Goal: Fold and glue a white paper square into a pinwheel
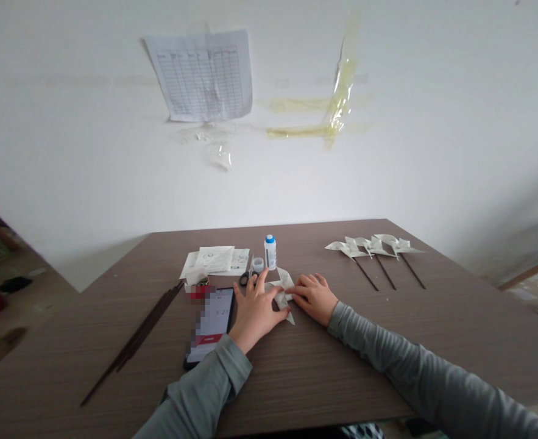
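Observation:
A paper pinwheel (pixel 285 279) with folded points lies on the table in front of me, its left part covered by my fingers. My left hand (pixel 256 311) holds it from the left, thumb and one finger on the paper, the other fingers stretched out past it. From the right, my right hand (pixel 317 297) has its fingertips pressed together on the pinwheel near its centre. Just behind stands a white glue bottle (pixel 270 251) with a blue cap. A small clear cup (pixel 258 264) and black-handled scissors (pixel 244 279) sit beyond my left fingers, partly hidden.
Three pinwheels on dark sticks (pixel 375 246) lie at the right. Left of my hand are a phone (pixel 214 323), a small red box (pixel 198 286), paper sheets (pixel 214 259) and a bundle of dark sticks (pixel 141 332). A white wall (pixel 296 183) rises behind the table (pixel 342 378).

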Action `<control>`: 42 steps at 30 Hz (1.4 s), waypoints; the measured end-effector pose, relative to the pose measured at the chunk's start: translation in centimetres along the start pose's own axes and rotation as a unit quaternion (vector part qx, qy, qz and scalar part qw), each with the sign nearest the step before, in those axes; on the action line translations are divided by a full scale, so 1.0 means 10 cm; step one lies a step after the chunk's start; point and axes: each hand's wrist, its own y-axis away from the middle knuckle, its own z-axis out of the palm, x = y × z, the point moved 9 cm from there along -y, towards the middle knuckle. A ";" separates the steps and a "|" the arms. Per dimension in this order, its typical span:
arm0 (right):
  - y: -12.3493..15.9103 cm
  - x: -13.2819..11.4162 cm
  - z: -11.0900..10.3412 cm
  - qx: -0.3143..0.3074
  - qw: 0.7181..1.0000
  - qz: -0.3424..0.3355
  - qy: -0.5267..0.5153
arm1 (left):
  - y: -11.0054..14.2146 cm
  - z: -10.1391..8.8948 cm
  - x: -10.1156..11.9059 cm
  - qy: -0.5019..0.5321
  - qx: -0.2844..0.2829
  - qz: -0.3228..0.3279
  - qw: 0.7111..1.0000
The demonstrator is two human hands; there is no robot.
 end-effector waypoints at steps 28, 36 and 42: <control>0.01 -0.02 -0.03 -0.005 1.000 0.003 -0.004 | 0.05 0.01 0.01 -0.005 0.014 0.006 1.000; 0.02 -0.01 -0.03 0.014 1.000 0.002 -0.024 | 0.06 0.07 0.00 -0.029 -0.007 0.004 1.000; 0.03 0.00 -0.04 0.017 0.999 -0.007 -0.027 | 0.05 0.07 0.00 -0.028 -0.004 0.010 1.000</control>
